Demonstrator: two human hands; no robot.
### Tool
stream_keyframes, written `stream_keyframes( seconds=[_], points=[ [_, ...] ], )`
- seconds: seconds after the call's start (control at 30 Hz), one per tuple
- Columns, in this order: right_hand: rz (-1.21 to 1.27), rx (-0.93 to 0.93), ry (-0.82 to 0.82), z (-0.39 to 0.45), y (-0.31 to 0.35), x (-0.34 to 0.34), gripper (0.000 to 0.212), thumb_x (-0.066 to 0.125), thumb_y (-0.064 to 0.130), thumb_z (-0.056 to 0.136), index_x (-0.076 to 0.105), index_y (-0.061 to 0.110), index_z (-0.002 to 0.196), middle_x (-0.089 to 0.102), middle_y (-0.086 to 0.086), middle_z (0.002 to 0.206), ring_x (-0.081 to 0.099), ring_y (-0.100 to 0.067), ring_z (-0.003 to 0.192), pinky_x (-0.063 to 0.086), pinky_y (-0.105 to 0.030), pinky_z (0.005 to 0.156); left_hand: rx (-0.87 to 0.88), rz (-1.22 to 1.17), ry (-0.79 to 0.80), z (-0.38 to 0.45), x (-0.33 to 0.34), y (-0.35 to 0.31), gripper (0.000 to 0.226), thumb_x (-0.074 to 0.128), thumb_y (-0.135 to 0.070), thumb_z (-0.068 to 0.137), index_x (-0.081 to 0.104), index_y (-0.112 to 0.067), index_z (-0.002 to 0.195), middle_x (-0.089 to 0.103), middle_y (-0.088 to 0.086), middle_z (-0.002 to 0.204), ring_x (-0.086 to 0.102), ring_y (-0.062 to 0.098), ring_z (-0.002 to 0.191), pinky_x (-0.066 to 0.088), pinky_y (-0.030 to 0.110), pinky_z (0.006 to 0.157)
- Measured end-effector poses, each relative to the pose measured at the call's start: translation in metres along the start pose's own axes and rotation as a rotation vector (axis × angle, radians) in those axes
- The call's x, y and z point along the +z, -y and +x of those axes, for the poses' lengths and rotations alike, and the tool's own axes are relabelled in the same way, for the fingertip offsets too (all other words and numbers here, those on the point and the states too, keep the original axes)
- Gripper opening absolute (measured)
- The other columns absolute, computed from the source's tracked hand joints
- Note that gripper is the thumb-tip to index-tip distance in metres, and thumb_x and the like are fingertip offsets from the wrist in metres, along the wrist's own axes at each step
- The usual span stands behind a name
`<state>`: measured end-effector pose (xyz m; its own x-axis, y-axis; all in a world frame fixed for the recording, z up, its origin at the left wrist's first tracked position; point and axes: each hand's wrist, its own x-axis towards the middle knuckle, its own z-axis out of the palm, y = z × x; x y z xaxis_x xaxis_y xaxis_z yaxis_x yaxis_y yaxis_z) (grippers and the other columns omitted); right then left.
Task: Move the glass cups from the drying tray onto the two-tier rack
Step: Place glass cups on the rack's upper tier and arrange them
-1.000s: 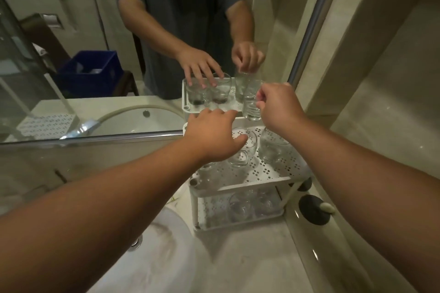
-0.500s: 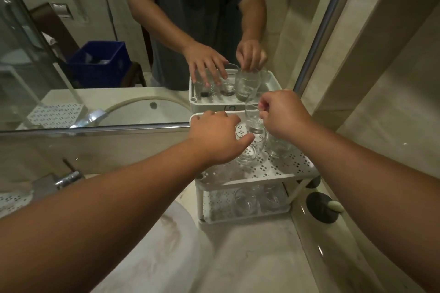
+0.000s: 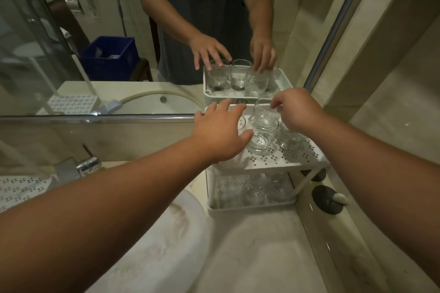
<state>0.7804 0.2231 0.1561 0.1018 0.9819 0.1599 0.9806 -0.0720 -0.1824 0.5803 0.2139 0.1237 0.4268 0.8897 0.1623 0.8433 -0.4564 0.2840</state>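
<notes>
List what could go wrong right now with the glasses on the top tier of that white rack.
1. The right hand pinches the rim of a clear round glass cup close beside a second clear cup; they could knock together.
2. The open left hand hovers over the white perforated two-tier rack and may bump cups hidden beneath it.
3. The rack stands next to the white basin; a nudged cup might fall in.

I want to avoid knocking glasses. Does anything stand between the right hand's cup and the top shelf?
The right hand holds a glass cup directly above another cup already on the top tier, so that cup blocks the spot.
</notes>
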Motion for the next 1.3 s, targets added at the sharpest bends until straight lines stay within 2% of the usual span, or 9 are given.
stream_keyframes(
  seconds=[0.27,0.37,0.5,0.6,0.7,0.83,0.97,1.23,1.3],
  points=[
    [0.173,-0.153,-0.471,-0.056,0.035,-0.005,0.017,0.061,0.013,0.089,0.066,0.020,0.104,0.065,0.005,0.099,0.051,-0.014,0.096,0.036,-0.024,0.083,-0.024,-0.202,-0.103,-0.041,0.003,0.007,0.073,0.051,-0.056,0.092,0.020,-0.036,0.154,0.018,0.004,0.165,0.020,0.025,0.151,0.026,0.059,0.116],
    [0.253,-0.183,-0.562,-0.090,0.055,0.005,0.018,0.057,0.012,0.086,0.059,0.018,0.102,0.057,0.008,0.091,0.049,-0.012,0.088,0.038,-0.025,0.074,-0.065,-0.368,-0.229,-0.060,0.006,0.016,0.074,0.059,-0.047,0.091,0.022,-0.033,0.153,0.024,0.002,0.162,0.029,0.023,0.146,0.034,0.054,0.114],
    [0.307,-0.197,-0.590,-0.129,0.072,0.032,0.017,0.051,0.009,0.080,0.055,0.017,0.094,0.048,0.011,0.086,0.042,-0.008,0.081,0.030,-0.019,0.069,-0.132,-0.526,-0.317,-0.081,0.018,0.036,0.073,0.064,-0.036,0.088,0.028,-0.027,0.151,0.037,-0.001,0.150,0.040,0.017,0.135,0.041,0.046,0.108],
    [0.345,-0.127,-0.491,-0.162,0.081,0.075,0.020,0.047,0.006,0.075,0.051,0.019,0.089,0.044,0.010,0.086,0.040,-0.008,0.081,0.030,-0.019,0.067,-0.222,-0.589,-0.294,-0.099,0.038,0.051,0.072,0.065,-0.032,0.088,0.029,-0.027,0.150,0.039,0.000,0.147,0.042,0.016,0.131,0.037,0.032,0.103],
    [0.307,-0.041,-0.264,-0.190,0.083,0.123,0.020,0.052,0.002,0.074,0.057,0.017,0.087,0.046,0.010,0.086,0.045,-0.013,0.084,0.033,-0.023,0.069,-0.295,-0.649,-0.215,-0.121,0.061,0.060,0.070,0.064,-0.028,0.088,0.030,-0.027,0.149,0.042,0.001,0.146,0.044,0.016,0.128,0.034,0.026,0.097],
    [0.148,0.084,0.056,-0.191,0.067,0.161,0.031,0.055,0.008,0.081,0.063,0.019,0.110,0.059,0.002,0.111,0.047,-0.019,0.109,0.042,-0.030,0.089,-0.339,-0.682,-0.029,-0.140,0.089,0.066,0.067,0.060,-0.029,0.089,0.030,-0.030,0.149,0.046,0.001,0.145,0.051,0.020,0.126,0.043,0.033,0.098],
    [-0.005,0.058,0.187,-0.171,0.057,0.168,0.042,0.055,0.014,0.082,0.060,0.021,0.123,0.057,-0.002,0.126,0.044,-0.024,0.119,0.036,-0.030,0.100,-0.339,-0.647,0.064,-0.140,0.107,0.070,0.068,0.059,-0.030,0.089,0.030,-0.028,0.151,0.045,0.001,0.149,0.045,0.018,0.131,0.033,0.025,0.093],
    [-0.233,0.012,0.528,-0.115,0.063,0.186,0.061,0.047,0.021,0.092,0.027,0.027,0.149,0.021,-0.001,0.158,0.020,-0.028,0.143,0.022,-0.038,0.116,-0.391,-0.651,0.137,-0.126,0.132,0.079,0.068,0.057,-0.032,0.092,0.028,-0.027,0.153,0.043,0.001,0.151,0.047,0.021,0.132,0.036,0.028,0.091],
    [-0.264,0.030,0.505,-0.105,0.070,0.190,0.058,0.047,0.021,0.092,0.029,0.027,0.147,0.030,-0.003,0.153,0.028,-0.029,0.139,0.031,-0.038,0.112,-0.394,-0.650,0.159,-0.121,0.137,0.082,0.068,0.057,-0.032,0.092,0.028,-0.027,0.153,0.043,0.002,0.150,0.048,0.021,0.131,0.040,0.032,0.096]
  ],
)
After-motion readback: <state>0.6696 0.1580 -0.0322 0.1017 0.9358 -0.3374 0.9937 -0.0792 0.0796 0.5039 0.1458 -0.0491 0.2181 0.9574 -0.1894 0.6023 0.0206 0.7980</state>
